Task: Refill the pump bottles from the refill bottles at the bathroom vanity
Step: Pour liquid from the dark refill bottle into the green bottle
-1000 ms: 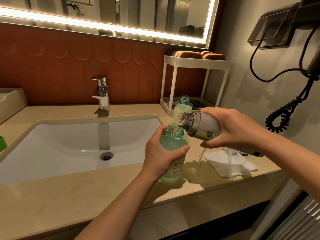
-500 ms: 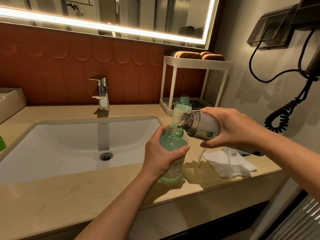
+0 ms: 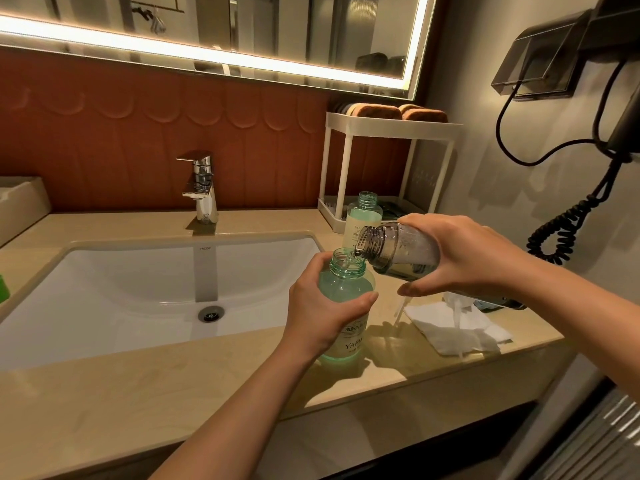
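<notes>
The uncapped green bottle (image 3: 346, 292) is stood on the surface (image 3: 104, 393) just right of frame centre, gripped around its body by the left hand (image 3: 318, 306). A clear refill bottle (image 3: 398, 251) is gripped tilted by the right hand (image 3: 464, 258), mouth just above the green neck. A second open bottle (image 3: 363, 216) is placed behind.

I had two green bottles (image 3: 346, 292) (image 3: 363, 216), one grey bottle (image 3: 393, 252), two brown towels (image 3: 377, 111) (image 3: 425, 115), one tap (image 3: 202, 188), one sink (image 3: 138, 271), one white rack (image 3: 391, 124) and one tissue (image 3: 450, 327) before me.
</notes>
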Available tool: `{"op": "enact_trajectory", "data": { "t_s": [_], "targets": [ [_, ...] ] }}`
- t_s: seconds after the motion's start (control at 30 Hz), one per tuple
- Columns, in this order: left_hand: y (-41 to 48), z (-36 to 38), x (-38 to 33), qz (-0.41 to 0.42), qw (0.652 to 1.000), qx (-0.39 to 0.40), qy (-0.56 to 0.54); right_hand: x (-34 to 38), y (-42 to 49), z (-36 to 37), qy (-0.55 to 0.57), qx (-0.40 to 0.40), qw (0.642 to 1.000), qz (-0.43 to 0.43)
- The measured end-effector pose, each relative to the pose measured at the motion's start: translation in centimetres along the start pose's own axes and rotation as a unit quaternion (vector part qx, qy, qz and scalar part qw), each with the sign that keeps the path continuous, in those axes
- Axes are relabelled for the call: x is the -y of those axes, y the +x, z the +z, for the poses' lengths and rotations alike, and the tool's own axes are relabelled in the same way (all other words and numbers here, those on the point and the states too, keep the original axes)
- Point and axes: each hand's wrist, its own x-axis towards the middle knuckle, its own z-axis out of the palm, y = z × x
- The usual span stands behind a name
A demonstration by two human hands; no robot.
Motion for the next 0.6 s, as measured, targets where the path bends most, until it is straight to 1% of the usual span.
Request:
{"op": "enact_trajectory", "data": {
  "t_s": [0.6],
  "targets": [
    [0.02,0.04,0.16,-0.001,1.0,-0.002,-0.005,0.4,-0.08,-0.5,-0.019,0.008,1.0,0.007]
  ]
}}
